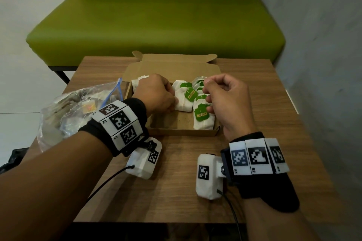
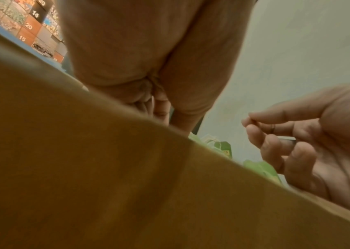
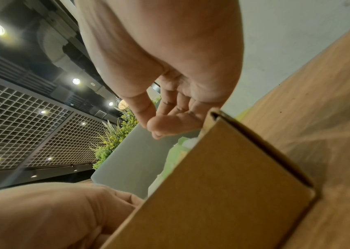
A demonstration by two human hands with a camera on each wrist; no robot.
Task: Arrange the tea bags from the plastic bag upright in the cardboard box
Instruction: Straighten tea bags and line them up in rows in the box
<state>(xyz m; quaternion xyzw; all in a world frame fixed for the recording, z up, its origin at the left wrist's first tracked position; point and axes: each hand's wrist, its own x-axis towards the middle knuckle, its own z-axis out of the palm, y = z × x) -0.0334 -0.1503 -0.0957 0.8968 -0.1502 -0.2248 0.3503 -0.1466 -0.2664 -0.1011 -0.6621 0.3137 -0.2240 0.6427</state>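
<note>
While leaning – tea bags (image 1: 202,118) tags-up

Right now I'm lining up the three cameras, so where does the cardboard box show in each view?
Head: the cardboard box lies open at the table's middle, both hands over it.
Left wrist: its blurred brown wall fills the lower left.
Right wrist: its outer corner fills the lower right.
Shared landmark: the green-tagged tea bags inside, peeking over the wall in both wrist views.
</note>
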